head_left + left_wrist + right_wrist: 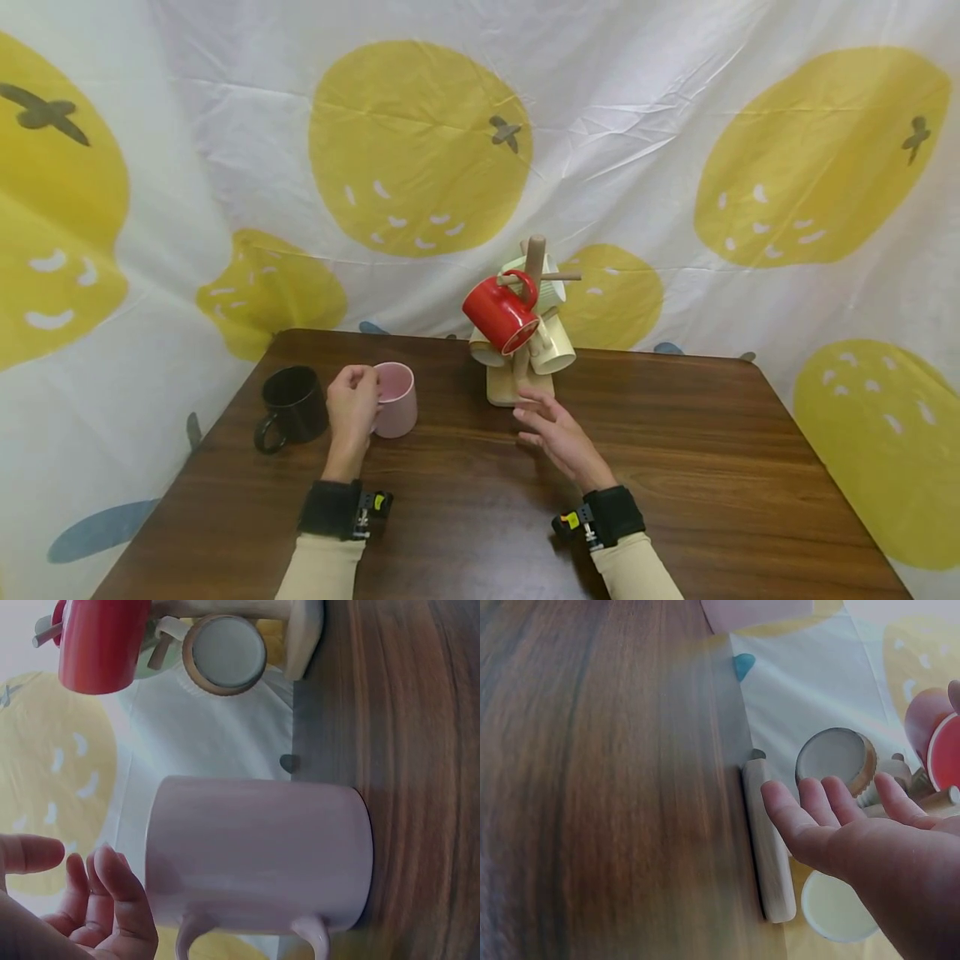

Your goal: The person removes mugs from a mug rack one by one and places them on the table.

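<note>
A pink mug (399, 407) stands upright on the table's left half, its handle turned toward the person. Beside its rim is the left hand (351, 412); the left wrist view shows a gap between its thumb and loosely bent fingers, with nothing pinched. The right hand (564, 443), fingers spread and relaxed, hovers in front of the wooden mug tree (498, 390) and holds nothing. A red mug (497, 315) hangs from an upper peg. A pale green mug (555, 290) and a cream mug (557, 348) hang there too, with another mug (229, 652) partly hidden behind the red one.
To the left of the pink mug stands a black mug (302, 407), its handle toward the near left. The dark wooden table (697, 467) ends at a white cloth (615, 125) printed with yellow fruit, which hangs behind and at the sides.
</note>
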Demonstrator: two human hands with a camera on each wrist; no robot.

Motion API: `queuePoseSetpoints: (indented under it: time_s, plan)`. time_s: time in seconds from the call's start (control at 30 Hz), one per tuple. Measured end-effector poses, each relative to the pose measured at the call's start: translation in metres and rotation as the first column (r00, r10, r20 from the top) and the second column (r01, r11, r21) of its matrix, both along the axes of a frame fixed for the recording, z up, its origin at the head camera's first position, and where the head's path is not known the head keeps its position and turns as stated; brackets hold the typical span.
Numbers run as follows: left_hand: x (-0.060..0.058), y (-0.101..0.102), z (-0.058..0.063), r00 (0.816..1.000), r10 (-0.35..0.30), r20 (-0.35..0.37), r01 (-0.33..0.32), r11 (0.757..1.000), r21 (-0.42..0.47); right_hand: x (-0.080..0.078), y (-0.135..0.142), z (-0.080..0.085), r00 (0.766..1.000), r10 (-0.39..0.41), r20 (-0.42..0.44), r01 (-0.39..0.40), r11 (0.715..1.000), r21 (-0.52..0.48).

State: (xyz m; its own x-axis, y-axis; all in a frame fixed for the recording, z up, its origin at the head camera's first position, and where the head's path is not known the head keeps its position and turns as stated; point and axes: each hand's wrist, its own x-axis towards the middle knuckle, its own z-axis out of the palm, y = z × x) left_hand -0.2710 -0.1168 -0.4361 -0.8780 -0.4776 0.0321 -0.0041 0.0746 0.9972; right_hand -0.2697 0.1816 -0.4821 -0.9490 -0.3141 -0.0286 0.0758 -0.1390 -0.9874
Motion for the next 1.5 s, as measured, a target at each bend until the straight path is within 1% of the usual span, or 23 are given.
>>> queuePoseSetpoints:
  time_s: [0.23,0.47,0.63,0.83,0.97,1.03,1.17,1.27,1.4,1.5]
  plan:
    - [-0.005,0.008,0.002,0.999,-0.026,-0.041,0.027,0.999,0.020,0.002,0.006,0.002,1.000,0.000,-0.001,0.000,1.000,0.018]
    - [-0.007,0.015,0.004,0.998,-0.054,-0.012,0.054,0.999,0.003,0.003,0.010,0.002,1.000,-0.001,0.009,0.001,0.999,0.038]
    - [-0.010,0.023,0.008,0.995,-0.098,0.003,0.098,0.995,-0.017,0.004,0.013,0.002,1.000,-0.008,0.008,0.008,0.999,0.039]
    - [-0.016,0.032,0.009,0.986,-0.159,-0.045,0.161,0.985,0.055,0.005,0.017,0.003,1.000,-0.013,0.000,0.013,0.999,0.047]
    - [-0.018,0.038,0.010,0.981,-0.190,-0.034,0.191,0.980,0.050,0.006,0.019,0.003,1.000,-0.014,0.003,0.014,0.999,0.053]
    - [-0.019,0.041,0.011,0.978,-0.208,-0.025,0.209,0.977,0.049,0.007,0.020,0.003,1.000,-0.015,0.004,0.015,0.998,0.054]
    - [-0.022,0.051,0.013,0.970,-0.240,-0.024,0.241,0.966,0.094,0.008,0.022,0.002,1.000,-0.018,0.014,0.018,0.999,0.046]
    - [-0.025,0.059,0.014,0.963,-0.270,-0.028,0.271,0.956,0.109,0.008,0.024,0.002,1.000,-0.025,0.017,0.025,0.999,0.043]
    - [-0.029,0.066,0.013,0.944,-0.330,-0.020,0.331,0.938,0.105,0.008,0.026,0.001,0.999,-0.039,0.012,0.038,0.998,0.043]
    - [-0.033,0.070,0.013,0.928,-0.372,-0.013,0.371,0.919,0.133,0.008,0.027,0.001,0.999,-0.042,0.013,0.042,0.998,0.043]
